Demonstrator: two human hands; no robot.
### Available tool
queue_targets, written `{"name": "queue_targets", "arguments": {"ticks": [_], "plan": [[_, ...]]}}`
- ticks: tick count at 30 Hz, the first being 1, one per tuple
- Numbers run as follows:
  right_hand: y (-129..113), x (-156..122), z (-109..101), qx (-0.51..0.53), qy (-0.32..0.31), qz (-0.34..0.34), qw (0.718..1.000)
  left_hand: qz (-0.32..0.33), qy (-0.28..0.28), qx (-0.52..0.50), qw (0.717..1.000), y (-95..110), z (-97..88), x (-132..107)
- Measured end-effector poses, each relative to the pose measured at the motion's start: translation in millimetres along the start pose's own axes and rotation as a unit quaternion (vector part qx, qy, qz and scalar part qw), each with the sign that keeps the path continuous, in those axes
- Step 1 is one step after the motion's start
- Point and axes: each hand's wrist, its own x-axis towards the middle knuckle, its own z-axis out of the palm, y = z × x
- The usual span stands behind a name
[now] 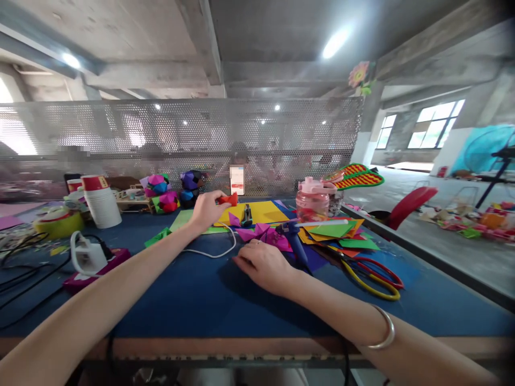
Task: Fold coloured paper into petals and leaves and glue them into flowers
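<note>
My left hand (207, 209) reaches across the blue table, its fingers shut in a pinch on a small red folded paper piece (229, 200). That piece is held over the left part of a yellow paper sheet (267, 211). Close to me, my right hand (267, 266) is low over the table with its fingers curled together; whatever they hold, if anything, is hidden. Just beyond it are purple folded paper pieces (261, 231) and a dark blue glue gun (295, 241). A stapler (247, 215) is on the yellow sheet, right of my left hand.
Scissors (374, 276) lie at the right, before stacked coloured paper (332, 230) and a pink bottle (311, 201). A phone (237, 179) stands at the back. Paper balls (163, 193), stacked cups (100, 203) and a power strip (120, 257) occupy the left; a white cable (213, 255) crosses the middle.
</note>
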Motion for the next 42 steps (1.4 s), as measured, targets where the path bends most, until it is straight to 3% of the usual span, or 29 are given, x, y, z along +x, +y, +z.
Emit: {"name": "queue_targets", "arguments": {"ticks": [3, 5, 7, 10, 12, 15, 22, 29, 34, 42], "plan": [[7, 4, 5, 0.166, 0.032, 0.126, 0.978, 0.113, 0.071, -0.003, 0.991, 25, -13.9, -41], [11, 6, 9, 0.317, 0.050, 0.195, 0.927, 0.208, 0.083, -0.003, 0.975, 35, -19.8, -64], [12, 9, 11, 0.461, 0.058, 0.239, 0.853, 0.273, 0.092, -0.007, 0.957, 39, -24.5, -80], [7, 10, 7, 0.596, 0.056, 0.246, 0.762, 0.315, 0.104, 0.008, 0.943, 41, -29.5, -91], [0, 9, 3, 0.629, 0.051, 0.218, 0.744, 0.327, 0.101, 0.027, 0.939, 42, -30.6, -92], [-6, 8, -1, 0.620, 0.067, 0.186, 0.759, 0.337, 0.083, 0.044, 0.937, 43, -27.8, -91], [10, 11, 13, 0.519, 0.094, 0.217, 0.821, 0.343, -0.014, -0.006, 0.939, 49, -23.2, -96], [21, 11, 16, 0.429, 0.076, 0.216, 0.874, 0.150, 0.001, -0.182, 0.972, 52, -28.2, -88], [16, 6, 13, 0.321, 0.055, 0.178, 0.929, 0.070, -0.087, -0.248, 0.962, 37, -12.7, -87], [13, 4, 7, 0.235, 0.084, 0.136, 0.959, 0.101, -0.155, -0.249, 0.951, 35, -11.4, -86]]}}
